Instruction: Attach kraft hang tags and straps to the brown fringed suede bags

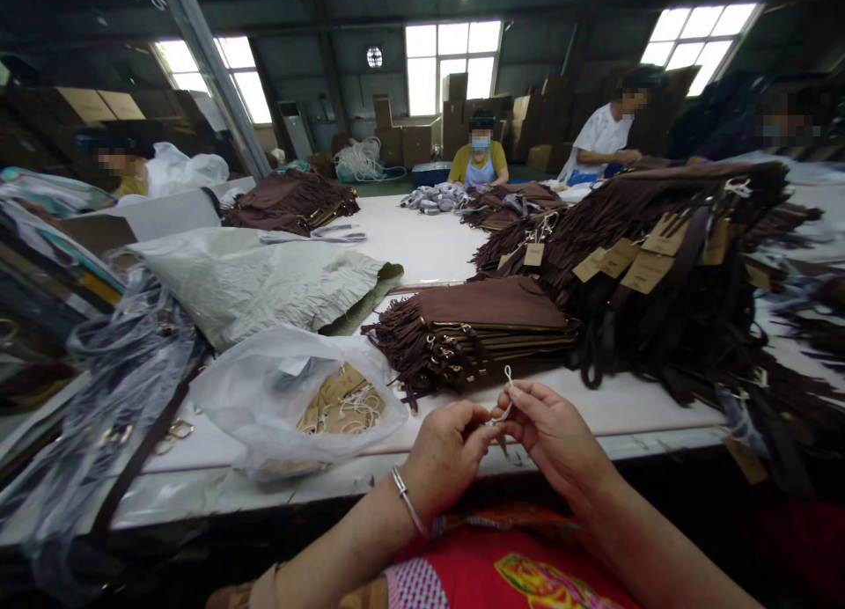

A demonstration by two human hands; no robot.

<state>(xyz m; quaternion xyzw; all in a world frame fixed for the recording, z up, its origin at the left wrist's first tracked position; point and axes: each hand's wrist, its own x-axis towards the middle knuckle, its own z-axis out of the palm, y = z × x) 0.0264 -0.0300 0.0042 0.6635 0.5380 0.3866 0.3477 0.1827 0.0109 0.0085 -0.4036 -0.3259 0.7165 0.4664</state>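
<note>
My left hand (pixel 452 446) and my right hand (pixel 545 424) meet over the front edge of the table. Both are closed in a pinch on one thin white string (pixel 508 382), whose small loop sticks up above the right fingertips. A bit of brown tag shows below the fingers, mostly hidden. Just beyond my hands lies a stack of dark brown fringed pouches (pixel 495 305) with gold zips and clasps. To the left, an open clear plastic bag (pixel 264 389) holds several brown card tags (pixel 340 398) with white strings.
A tall heap of fringed bags (pixel 660 239) with hanging tags rises at the right. Pale woven sacking (pixel 257 275) and plastic-wrapped straps (pixel 132 389) lie left. Across the table (pixel 422 239), co-workers (pixel 481 156) sit or stand among more pouches.
</note>
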